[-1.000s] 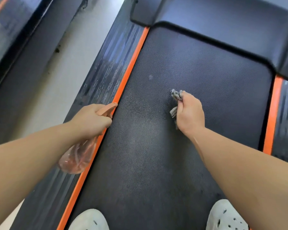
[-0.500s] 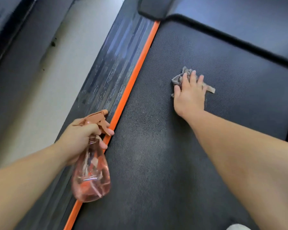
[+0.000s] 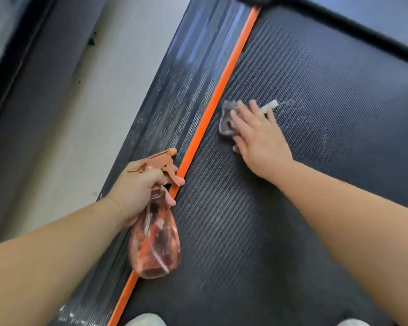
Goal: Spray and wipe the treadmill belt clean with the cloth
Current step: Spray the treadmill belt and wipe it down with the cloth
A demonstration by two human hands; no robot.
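The black textured treadmill belt (image 3: 316, 95) fills the right of the view. My right hand (image 3: 257, 135) lies flat with straight fingers on a grey cloth (image 3: 226, 118), pressing it onto the belt close to the orange strip (image 3: 224, 83). Faint whitish streaks mark the belt to the right of the cloth. My left hand (image 3: 139, 187) grips the neck of a clear pink spray bottle (image 3: 154, 243) with an orange-brown trigger head, one finger on the trigger. The bottle hangs over the left side rail.
A dark ribbed side rail (image 3: 174, 95) runs left of the orange strip. Beyond it lies pale floor (image 3: 85, 109) and another dark machine's edge (image 3: 21, 74) at far left. The treadmill's front hood (image 3: 386, 17) is at top right. White shoe tips (image 3: 146, 321) show at the bottom.
My right hand has slid the cloth leftward across the belt toward the orange strip, leaving streaks behind. The left hand still holds the bottle upright beside the strip. The view has shifted closer.
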